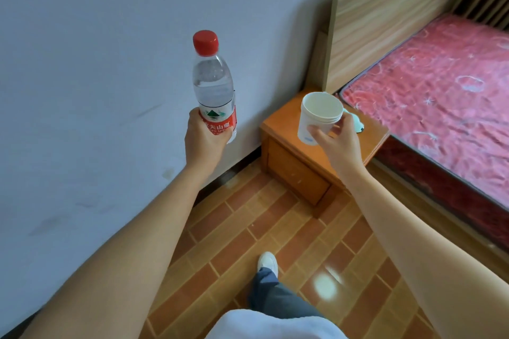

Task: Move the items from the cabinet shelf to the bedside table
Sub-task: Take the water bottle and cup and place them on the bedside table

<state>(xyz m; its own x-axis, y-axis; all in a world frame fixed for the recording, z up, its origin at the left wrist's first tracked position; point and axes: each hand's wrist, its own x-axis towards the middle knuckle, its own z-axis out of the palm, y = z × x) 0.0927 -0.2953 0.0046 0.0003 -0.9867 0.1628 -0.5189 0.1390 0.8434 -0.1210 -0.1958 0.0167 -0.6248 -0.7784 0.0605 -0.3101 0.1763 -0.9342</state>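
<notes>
Although the bed with its red patterned cover fills the right side of the view, the piece that matters is the orange wooden bedside table wedged between the headboard and the pale wall, standing on a brick-patterned floor. A small pale object already lies on its top, mostly hidden behind the right hand, so I cannot say what it is.

Both items are in the air, short of the table. The water bottle is upright in the left hand, fingers wrapped fully round the red label at its lower body, well left of the table and in front of the wall. It looks nearly full and capped, so it should be the heavier load, with smooth thin walls that give under a hard squeeze; the label band is a sensible place to hold, low enough to keep it steady when set down on its base.

The white plastic jar is pinched in the right hand, thumb and fingers closed on its side wall just below the threaded rim, and it hovers over the table's top. It has no lid, and the interior showing looks empty (so very light, stiff, and easy to tip). Setting it down flat on the bare near part of the top seems wise.
</notes>
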